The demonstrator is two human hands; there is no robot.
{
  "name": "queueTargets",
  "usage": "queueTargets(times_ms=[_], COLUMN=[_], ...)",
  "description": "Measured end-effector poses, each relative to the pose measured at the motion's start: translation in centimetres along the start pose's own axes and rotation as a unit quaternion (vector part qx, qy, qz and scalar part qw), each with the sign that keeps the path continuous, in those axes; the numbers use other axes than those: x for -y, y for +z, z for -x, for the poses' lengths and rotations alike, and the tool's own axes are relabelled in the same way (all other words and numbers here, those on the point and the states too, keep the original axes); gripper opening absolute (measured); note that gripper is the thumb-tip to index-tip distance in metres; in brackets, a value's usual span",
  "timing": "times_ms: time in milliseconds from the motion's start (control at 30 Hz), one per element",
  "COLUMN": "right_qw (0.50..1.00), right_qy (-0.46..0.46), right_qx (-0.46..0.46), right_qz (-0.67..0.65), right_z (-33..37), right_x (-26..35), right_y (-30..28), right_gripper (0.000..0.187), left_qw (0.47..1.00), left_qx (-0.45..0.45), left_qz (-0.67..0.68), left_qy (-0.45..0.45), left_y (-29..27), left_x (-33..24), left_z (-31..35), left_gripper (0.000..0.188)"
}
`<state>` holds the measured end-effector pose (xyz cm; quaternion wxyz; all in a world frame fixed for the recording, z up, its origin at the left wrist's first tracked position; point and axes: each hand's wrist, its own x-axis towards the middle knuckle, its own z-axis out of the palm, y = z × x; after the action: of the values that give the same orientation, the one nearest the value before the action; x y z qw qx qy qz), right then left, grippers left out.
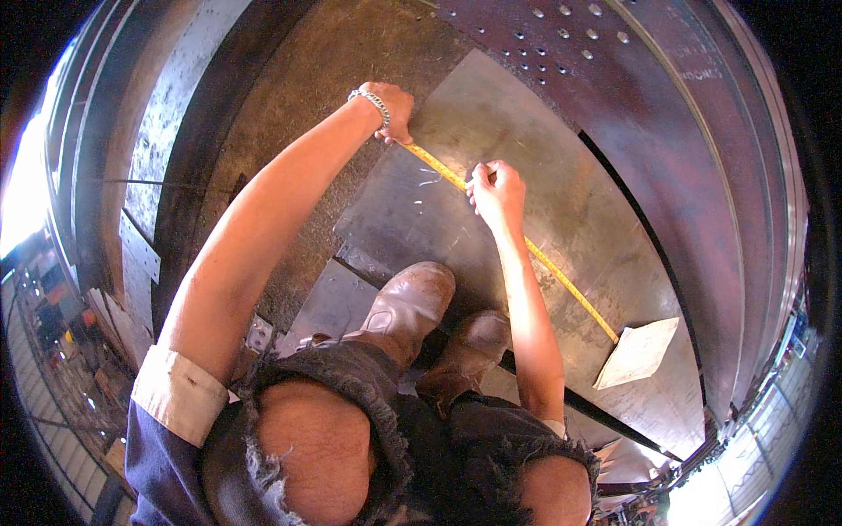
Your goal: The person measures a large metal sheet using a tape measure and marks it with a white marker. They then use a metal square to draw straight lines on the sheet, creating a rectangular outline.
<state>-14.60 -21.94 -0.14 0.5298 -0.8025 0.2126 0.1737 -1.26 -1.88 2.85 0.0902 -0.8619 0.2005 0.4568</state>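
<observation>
A yellow tape measure blade (570, 285) stretches diagonally across a grey steel plate (491, 110). My left hand (395, 110), with a chain bracelet at its wrist, is closed on the blade's far end by the plate's left edge. Partway along, my right hand (498, 195) rests over the blade, its fingers bent into a pinch. Whatever sits between those fingertips is too small to make out. Short pale marks (427, 182) show on the plate beside the tape. The blade's near end reaches a sheet of paper (640, 353); no tape case is visible.
Brown boots (410, 298) stand at the plate's near edge, close to dark gaps. A large reddish-brown steel piece with drilled holes (561, 35) lies along the far right. Rusty brown surface (307, 114) extends to the left, beside curved-looking steel beams (180, 105).
</observation>
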Motion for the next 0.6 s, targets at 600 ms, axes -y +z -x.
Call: queueTargets(times_ms=[600], right_qw=[0.996], right_qy=[0.004], right_qx=[0.013], right_qz=[-0.085], right_z=[-0.2], right_x=[-0.6], right_y=[-1.1], right_gripper=[0.018], left_qw=[0.999], left_qx=[-0.022], left_qz=[0.017], left_qy=[0.034], left_y=[0.8], left_x=[0.8], left_z=[-1.1], left_gripper=[0.039])
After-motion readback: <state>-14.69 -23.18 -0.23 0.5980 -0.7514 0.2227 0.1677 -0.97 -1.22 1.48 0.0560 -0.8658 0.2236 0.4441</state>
